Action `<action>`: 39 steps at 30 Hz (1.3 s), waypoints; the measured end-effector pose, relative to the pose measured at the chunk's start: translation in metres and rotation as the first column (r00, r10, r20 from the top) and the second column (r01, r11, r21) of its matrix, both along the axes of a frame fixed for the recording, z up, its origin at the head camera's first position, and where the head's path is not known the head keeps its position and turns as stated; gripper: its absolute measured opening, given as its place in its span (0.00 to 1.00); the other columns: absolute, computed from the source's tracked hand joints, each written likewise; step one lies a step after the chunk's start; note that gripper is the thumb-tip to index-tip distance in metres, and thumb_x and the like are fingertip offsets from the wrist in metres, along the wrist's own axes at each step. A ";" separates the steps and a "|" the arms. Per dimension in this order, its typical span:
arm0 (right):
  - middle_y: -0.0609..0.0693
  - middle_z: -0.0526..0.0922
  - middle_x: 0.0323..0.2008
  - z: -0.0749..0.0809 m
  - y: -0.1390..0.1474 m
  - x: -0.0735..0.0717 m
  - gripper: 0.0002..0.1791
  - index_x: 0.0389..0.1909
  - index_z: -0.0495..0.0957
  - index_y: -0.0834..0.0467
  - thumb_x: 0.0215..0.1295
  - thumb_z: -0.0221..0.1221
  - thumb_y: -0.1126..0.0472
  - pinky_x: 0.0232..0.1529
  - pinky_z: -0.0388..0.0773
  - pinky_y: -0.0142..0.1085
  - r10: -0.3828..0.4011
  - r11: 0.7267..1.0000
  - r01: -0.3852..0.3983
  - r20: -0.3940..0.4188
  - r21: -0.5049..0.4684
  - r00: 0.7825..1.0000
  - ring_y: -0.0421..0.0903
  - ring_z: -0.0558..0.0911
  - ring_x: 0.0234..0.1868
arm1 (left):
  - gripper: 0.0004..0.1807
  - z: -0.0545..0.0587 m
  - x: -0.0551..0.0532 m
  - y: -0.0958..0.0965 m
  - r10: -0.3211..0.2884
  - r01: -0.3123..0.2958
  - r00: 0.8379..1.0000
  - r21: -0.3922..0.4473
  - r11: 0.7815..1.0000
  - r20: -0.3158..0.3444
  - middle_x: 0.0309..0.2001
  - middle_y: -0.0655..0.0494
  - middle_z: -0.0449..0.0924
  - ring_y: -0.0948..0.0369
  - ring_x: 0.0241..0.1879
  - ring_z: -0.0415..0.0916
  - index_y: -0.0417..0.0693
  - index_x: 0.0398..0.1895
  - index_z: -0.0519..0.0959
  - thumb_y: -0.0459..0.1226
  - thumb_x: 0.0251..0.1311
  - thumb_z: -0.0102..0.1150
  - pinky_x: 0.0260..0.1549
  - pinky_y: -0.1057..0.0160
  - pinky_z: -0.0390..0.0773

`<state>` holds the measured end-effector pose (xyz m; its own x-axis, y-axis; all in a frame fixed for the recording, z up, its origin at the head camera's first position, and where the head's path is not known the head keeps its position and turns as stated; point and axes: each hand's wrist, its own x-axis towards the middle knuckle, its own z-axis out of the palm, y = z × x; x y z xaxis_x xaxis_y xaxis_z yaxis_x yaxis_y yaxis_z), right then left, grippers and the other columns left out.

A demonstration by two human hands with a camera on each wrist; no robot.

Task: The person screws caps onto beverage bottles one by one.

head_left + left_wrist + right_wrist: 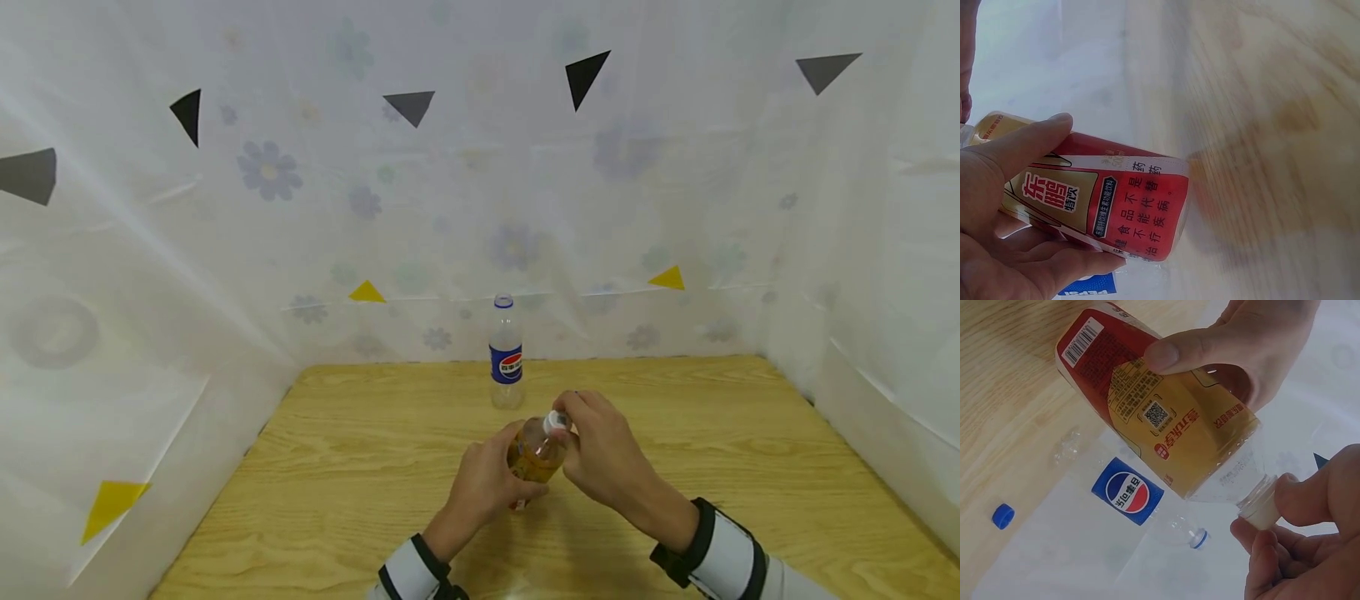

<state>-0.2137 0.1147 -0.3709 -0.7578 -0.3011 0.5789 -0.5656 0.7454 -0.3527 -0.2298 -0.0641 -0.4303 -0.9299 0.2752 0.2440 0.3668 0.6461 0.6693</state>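
Observation:
A drink bottle (536, 454) with a red and gold label leans to the right over the table. My left hand (483, 475) grips its body, thumb across the label (1054, 187) in the left wrist view. At the upper end, my right hand (603, 446) pinches the white cap (1260, 515) between thumb and fingers. The cap sits at the bottle's neck. Behind both hands stands a clear, uncapped Pepsi bottle (506, 350) with a blue label, upright and apart from them.
A loose blue cap (1003, 516) lies on the wooden table (360, 467) near the Pepsi bottle's base in the right wrist view. White flowered sheeting (450, 208) walls off the back and both sides, with black, grey and yellow triangles on it.

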 end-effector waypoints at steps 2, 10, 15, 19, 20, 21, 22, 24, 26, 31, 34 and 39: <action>0.50 0.79 0.35 -0.001 0.001 -0.001 0.09 0.37 0.78 0.59 0.60 0.69 0.69 0.33 0.76 0.38 -0.001 1.000 0.001 -0.016 0.006 1.000 0.44 0.77 0.35 | 0.41 0.000 0.000 0.000 0.001 -0.001 1.000 0.005 1.000 -0.002 0.45 0.54 0.87 0.58 0.41 0.86 0.54 0.65 0.76 0.42 0.44 0.84 0.35 0.62 0.85; 0.51 0.80 0.38 -0.002 0.005 -0.002 0.08 0.39 0.80 0.59 0.62 0.68 0.68 0.32 0.75 0.35 0.017 1.000 -0.016 0.035 -0.016 0.999 0.45 0.77 0.37 | 0.41 0.000 0.001 0.001 0.005 -0.005 1.000 0.018 1.000 -0.001 0.46 0.53 0.87 0.58 0.41 0.86 0.54 0.65 0.76 0.43 0.44 0.84 0.35 0.62 0.85; 0.50 0.80 0.38 0.001 0.004 -0.002 0.09 0.44 0.81 0.58 0.65 0.67 0.65 0.31 0.74 0.33 0.022 1.000 -0.021 0.087 -0.012 0.996 0.43 0.76 0.37 | 0.42 0.000 0.001 0.000 0.017 -0.017 1.000 0.015 1.000 0.023 0.45 0.54 0.87 0.59 0.40 0.86 0.54 0.66 0.75 0.44 0.44 0.83 0.35 0.62 0.85; 0.52 0.83 0.43 0.007 0.003 0.001 0.13 0.51 0.82 0.57 0.66 0.65 0.68 0.35 0.78 0.37 0.029 1.000 -0.030 0.131 0.004 0.991 0.46 0.78 0.41 | 0.41 0.001 0.000 -0.001 0.018 -0.018 1.000 0.007 1.000 0.025 0.45 0.54 0.87 0.59 0.40 0.85 0.53 0.65 0.76 0.44 0.44 0.83 0.34 0.63 0.84; 0.53 0.84 0.44 0.008 0.002 0.002 0.14 0.52 0.82 0.57 0.66 0.64 0.70 0.37 0.79 0.38 0.032 0.999 -0.033 0.141 0.011 0.989 0.47 0.79 0.42 | 0.41 0.001 0.000 -0.001 0.017 -0.017 1.000 0.006 1.000 0.024 0.45 0.54 0.87 0.59 0.40 0.85 0.53 0.65 0.76 0.44 0.44 0.83 0.34 0.63 0.84; 0.53 0.84 0.45 0.009 0.002 0.002 0.15 0.52 0.82 0.58 0.66 0.63 0.71 0.38 0.80 0.40 0.034 0.999 -0.037 0.152 0.017 0.988 0.48 0.79 0.43 | 0.40 0.001 0.000 -0.001 0.015 -0.015 1.000 0.005 1.000 0.022 0.45 0.54 0.87 0.59 0.40 0.85 0.53 0.64 0.76 0.44 0.44 0.83 0.34 0.63 0.84; 0.54 0.84 0.46 0.009 0.002 0.003 0.16 0.53 0.81 0.58 0.66 0.62 0.73 0.40 0.81 0.40 0.039 0.999 -0.043 0.160 0.024 0.986 0.49 0.79 0.44 | 0.40 0.001 0.000 -0.001 0.014 -0.014 1.000 0.004 1.000 0.020 0.45 0.54 0.87 0.59 0.39 0.85 0.53 0.64 0.76 0.44 0.44 0.83 0.34 0.63 0.84; 0.54 0.84 0.46 0.010 0.001 0.004 0.18 0.53 0.81 0.59 0.65 0.60 0.77 0.41 0.81 0.41 0.047 0.998 -0.054 0.169 0.037 0.985 0.49 0.79 0.44 | 0.40 0.001 0.000 -0.001 0.015 -0.016 1.000 0.007 1.000 0.019 0.45 0.53 0.87 0.59 0.39 0.85 0.53 0.64 0.76 0.44 0.44 0.83 0.34 0.63 0.84; 0.54 0.83 0.46 0.010 0.001 0.005 0.20 0.53 0.81 0.60 0.64 0.59 0.79 0.42 0.82 0.41 0.054 0.997 -0.062 0.166 0.043 0.985 0.50 0.79 0.46 | 0.41 0.000 0.001 -0.001 0.018 -0.018 1.000 0.008 1.000 0.019 0.45 0.53 0.87 0.59 0.39 0.85 0.53 0.64 0.76 0.44 0.44 0.84 0.34 0.63 0.84; 0.54 0.82 0.45 0.010 0.002 0.007 0.19 0.52 0.80 0.60 0.62 0.60 0.79 0.40 0.81 0.40 0.061 0.998 -0.064 0.148 0.014 0.987 0.48 0.78 0.45 | 0.41 0.000 0.001 -0.001 0.016 -0.016 1.000 0.009 1.000 0.017 0.46 0.53 0.87 0.57 0.41 0.86 0.53 0.65 0.76 0.42 0.44 0.83 0.35 0.61 0.85; 0.53 0.81 0.43 0.007 0.002 0.007 0.19 0.49 0.80 0.59 0.60 0.62 0.80 0.37 0.79 0.38 0.059 0.998 -0.060 0.115 0.001 0.992 0.46 0.78 0.42 | 0.41 0.001 0.002 -0.001 0.012 -0.012 1.000 0.006 1.000 0.014 0.46 0.53 0.87 0.57 0.42 0.86 0.53 0.65 0.76 0.42 0.44 0.83 0.36 0.61 0.85; 0.51 0.80 0.39 0.003 0.002 0.005 0.20 0.47 0.80 0.60 0.57 0.62 0.82 0.34 0.77 0.35 0.050 0.999 -0.050 0.066 0.004 0.997 0.42 0.76 0.38 | 0.41 0.001 0.001 -0.002 0.009 -0.009 1.000 0.003 1.000 0.009 0.45 0.54 0.87 0.58 0.41 0.86 0.53 0.65 0.76 0.42 0.44 0.83 0.35 0.61 0.84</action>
